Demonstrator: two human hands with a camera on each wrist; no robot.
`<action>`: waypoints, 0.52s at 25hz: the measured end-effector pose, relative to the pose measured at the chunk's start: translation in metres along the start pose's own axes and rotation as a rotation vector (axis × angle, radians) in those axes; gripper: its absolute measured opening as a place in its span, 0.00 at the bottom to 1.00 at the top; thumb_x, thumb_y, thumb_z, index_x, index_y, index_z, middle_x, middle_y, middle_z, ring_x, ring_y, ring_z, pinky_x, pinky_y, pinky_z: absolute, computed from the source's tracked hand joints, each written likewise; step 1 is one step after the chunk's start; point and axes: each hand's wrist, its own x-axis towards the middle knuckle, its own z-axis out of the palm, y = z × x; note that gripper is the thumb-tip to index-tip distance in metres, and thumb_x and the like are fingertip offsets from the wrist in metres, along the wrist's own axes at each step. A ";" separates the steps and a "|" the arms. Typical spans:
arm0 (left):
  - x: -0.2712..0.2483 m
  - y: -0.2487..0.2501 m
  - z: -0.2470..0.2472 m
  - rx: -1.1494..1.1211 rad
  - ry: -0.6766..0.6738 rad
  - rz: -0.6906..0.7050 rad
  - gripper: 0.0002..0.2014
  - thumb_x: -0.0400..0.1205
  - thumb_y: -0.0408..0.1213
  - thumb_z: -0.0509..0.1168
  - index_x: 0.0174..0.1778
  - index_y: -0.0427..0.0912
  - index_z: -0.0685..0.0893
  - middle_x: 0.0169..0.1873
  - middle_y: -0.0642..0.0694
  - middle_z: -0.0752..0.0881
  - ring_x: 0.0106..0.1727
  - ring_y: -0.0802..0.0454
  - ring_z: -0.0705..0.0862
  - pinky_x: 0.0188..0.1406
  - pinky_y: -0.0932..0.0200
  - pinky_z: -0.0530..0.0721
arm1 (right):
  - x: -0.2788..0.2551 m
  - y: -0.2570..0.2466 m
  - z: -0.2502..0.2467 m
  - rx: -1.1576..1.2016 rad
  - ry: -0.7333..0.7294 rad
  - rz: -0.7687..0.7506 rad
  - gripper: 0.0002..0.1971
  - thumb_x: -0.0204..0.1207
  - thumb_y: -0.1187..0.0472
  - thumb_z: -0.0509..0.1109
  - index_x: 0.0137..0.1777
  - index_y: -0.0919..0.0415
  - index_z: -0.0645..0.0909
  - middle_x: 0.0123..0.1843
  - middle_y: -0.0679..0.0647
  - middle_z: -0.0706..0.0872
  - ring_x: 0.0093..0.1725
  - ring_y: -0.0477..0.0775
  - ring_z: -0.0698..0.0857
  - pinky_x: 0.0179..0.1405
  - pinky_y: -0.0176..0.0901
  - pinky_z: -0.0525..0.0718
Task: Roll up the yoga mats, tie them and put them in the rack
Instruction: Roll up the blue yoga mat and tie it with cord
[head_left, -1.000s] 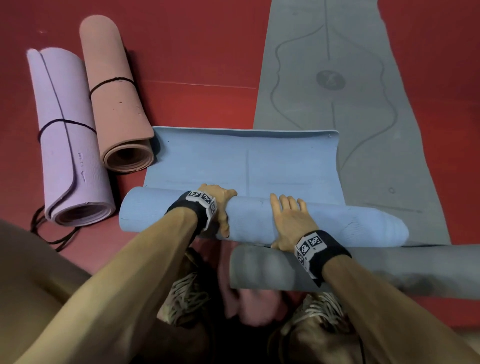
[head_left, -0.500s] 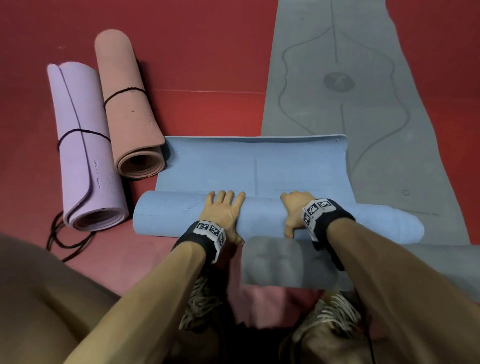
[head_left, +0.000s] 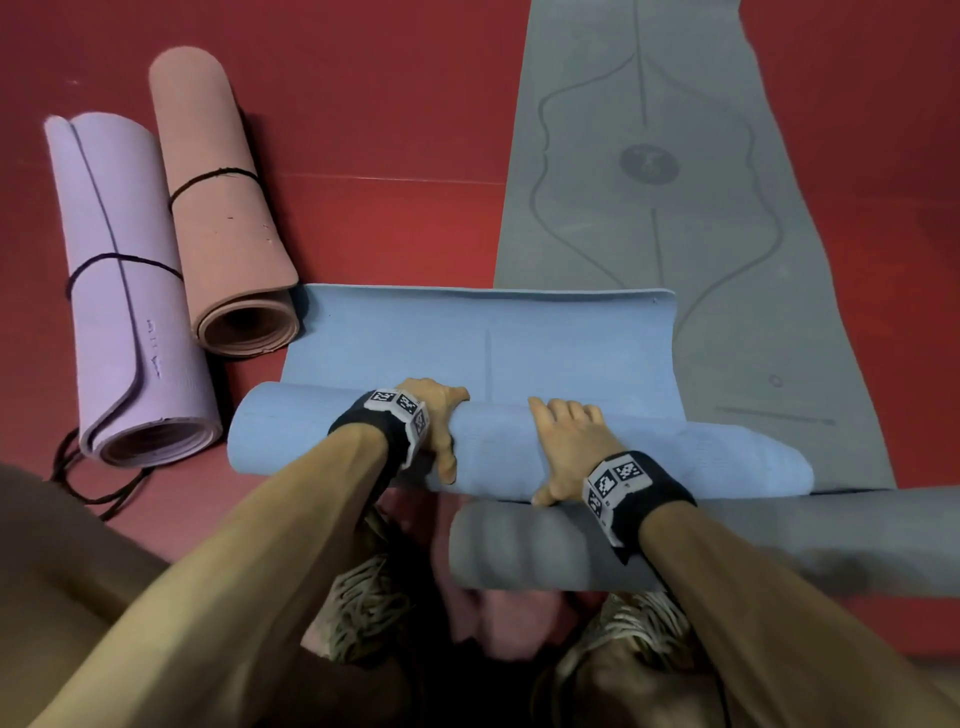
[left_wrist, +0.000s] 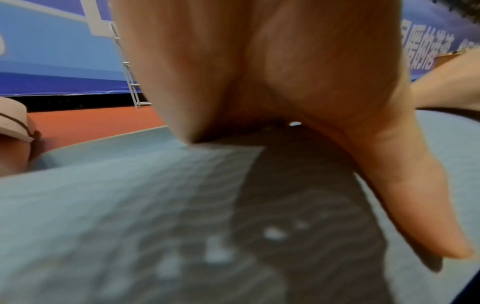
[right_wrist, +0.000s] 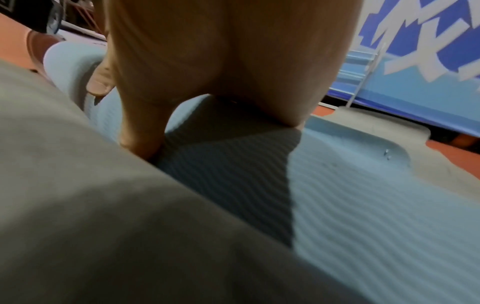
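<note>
A blue yoga mat (head_left: 519, 447) lies across the red floor, mostly rolled, with a short flat stretch (head_left: 467, 338) left beyond the roll. My left hand (head_left: 436, 415) wraps over the roll's top, fingers bent down its far side and thumb on the near side. My right hand (head_left: 566, 441) lies flat on the roll with fingers pointing forward, its thumb tucked between the blue roll and the grey roll. In the left wrist view the palm (left_wrist: 259, 61) covers the ribbed blue mat (left_wrist: 130, 205). In the right wrist view my right hand (right_wrist: 221, 51) presses the blue mat (right_wrist: 363, 205).
A grey mat (head_left: 649, 208) stretches away at the right, its rolled end (head_left: 545, 551) just in front of the blue roll. At the left lie a purple roll (head_left: 130, 312) and a pink roll (head_left: 223, 234), each tied with black cord. A loose black cord (head_left: 93, 488) lies nearby.
The hands have swapped roles: the left went from flat on top to reaching over the far side, the right drew back from there to lie flat. The roll turned slightly forward.
</note>
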 end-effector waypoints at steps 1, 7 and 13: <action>0.001 0.000 -0.003 -0.011 -0.029 0.007 0.39 0.46 0.56 0.86 0.50 0.56 0.76 0.36 0.58 0.83 0.46 0.49 0.85 0.45 0.58 0.82 | -0.002 -0.001 0.002 0.006 0.012 0.003 0.61 0.55 0.37 0.83 0.81 0.61 0.54 0.72 0.58 0.72 0.72 0.62 0.72 0.73 0.56 0.66; -0.007 0.006 0.017 0.063 0.083 0.026 0.48 0.54 0.58 0.84 0.67 0.50 0.70 0.59 0.45 0.78 0.63 0.44 0.75 0.65 0.50 0.67 | 0.006 -0.001 -0.015 -0.007 -0.063 0.016 0.44 0.54 0.41 0.84 0.66 0.61 0.70 0.63 0.57 0.79 0.63 0.59 0.78 0.64 0.49 0.71; -0.020 0.008 0.048 0.161 0.263 0.061 0.63 0.57 0.66 0.79 0.82 0.45 0.54 0.71 0.42 0.70 0.73 0.40 0.69 0.77 0.40 0.60 | 0.031 0.006 -0.037 0.075 -0.289 0.061 0.40 0.49 0.45 0.86 0.61 0.57 0.74 0.54 0.54 0.83 0.54 0.61 0.84 0.58 0.52 0.86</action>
